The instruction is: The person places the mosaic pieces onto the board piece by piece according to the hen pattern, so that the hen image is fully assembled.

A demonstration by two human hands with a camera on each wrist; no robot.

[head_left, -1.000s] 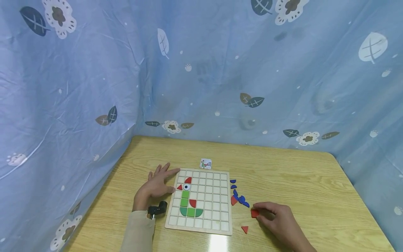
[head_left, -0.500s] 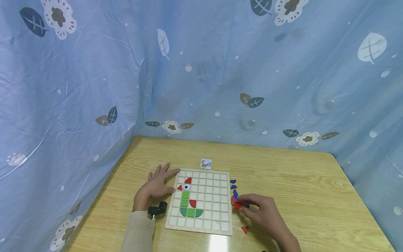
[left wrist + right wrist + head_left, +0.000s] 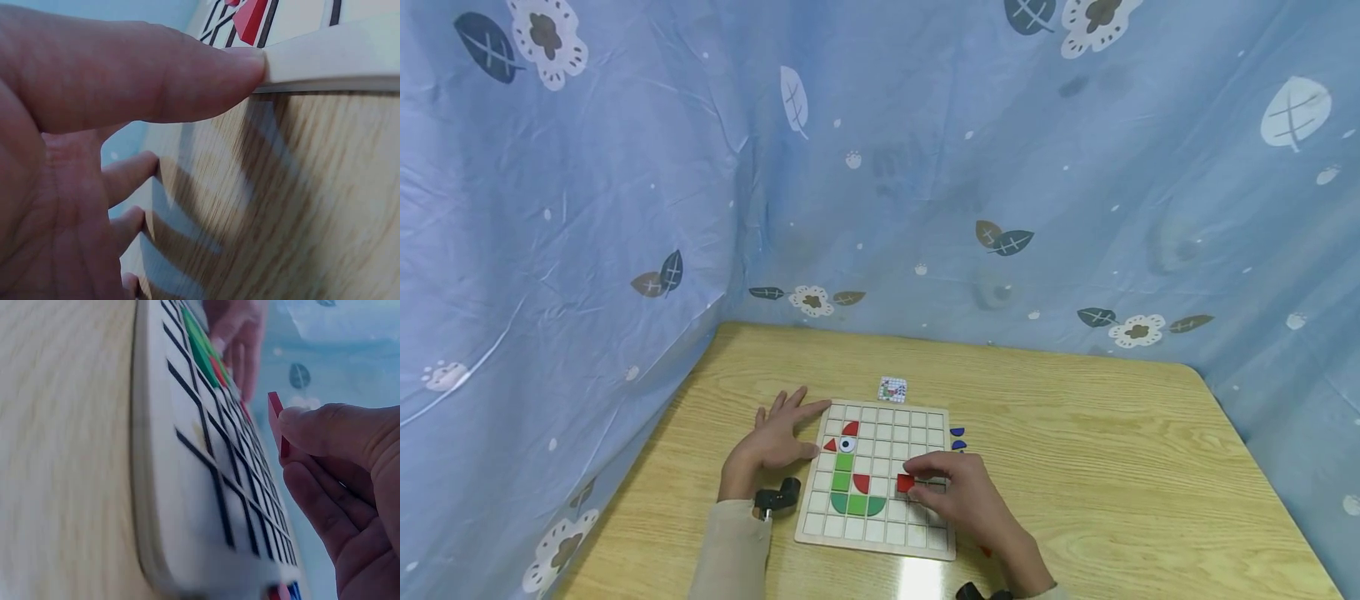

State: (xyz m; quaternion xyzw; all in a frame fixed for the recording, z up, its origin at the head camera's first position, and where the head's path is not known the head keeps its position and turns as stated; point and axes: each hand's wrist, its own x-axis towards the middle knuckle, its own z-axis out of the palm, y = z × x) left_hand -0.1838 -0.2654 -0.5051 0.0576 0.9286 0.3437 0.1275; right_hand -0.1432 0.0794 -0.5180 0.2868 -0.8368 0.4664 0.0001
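My right hand pinches a red square tile between thumb and fingers, over the right half of the wooden grid board. In the right wrist view the tile is tilted on edge, apart from the board. My left hand has its fingers spread at the board's left edge; in the left wrist view the thumb touches the board's side. On the grid lie green squares, green quarter-rounds, red quarter-rounds, a red triangle and an eye tile.
A small picture card lies behind the board. Blue half-round pieces sit along its right side; others there are hidden by my right hand. A red triangle shows partly beneath the right wrist. A patterned blue curtain surrounds the table.
My right hand has carried the red square tile leftward from the table, past the loose pieces, to above the board. The left hand stays at the board's edge.
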